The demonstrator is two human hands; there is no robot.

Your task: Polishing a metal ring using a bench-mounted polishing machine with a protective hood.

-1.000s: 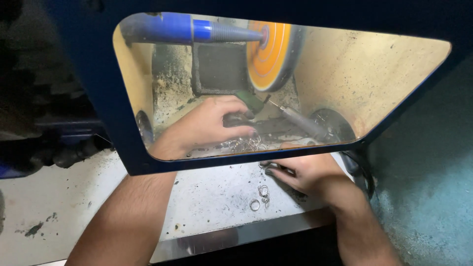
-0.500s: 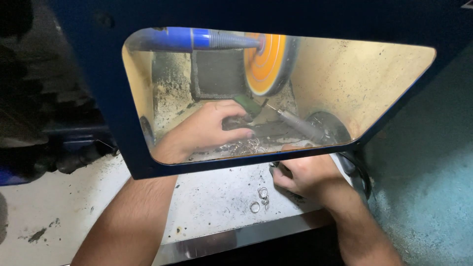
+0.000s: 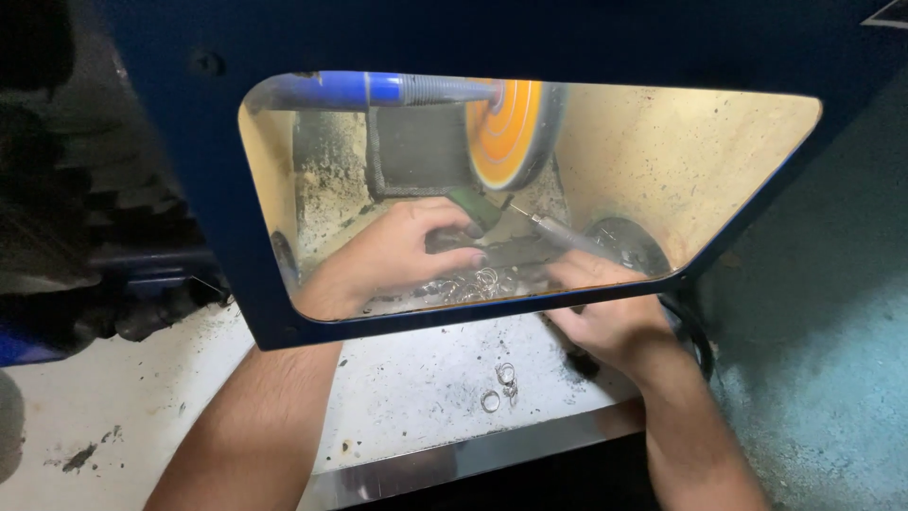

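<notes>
Since the earlier frame, the right hand [image 3: 605, 317] has been raised, its grip clenched on a rod [image 3: 558, 230] near the wheel [image 3: 511, 132]; rings [image 3: 473, 282] are covered by the curled left hand [image 3: 407, 251].

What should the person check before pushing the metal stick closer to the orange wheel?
1. Left hand away from the orange wheel: ok, it rests lower down on a dark block, apart from the wheel.
2. Right hand has a firm hold on the metal stick: cannot tell, the window frame hides part of the fingers.
3. Stick tip aimed at the wheel: ok, it points up toward the lower edge.
4. Wheel spinning: cannot tell from one picture.
5. Little rings clear of the hands: not ok, a pile lies right between them.
6. Loose rings on the table: ok, they lie outside the box.
</notes>
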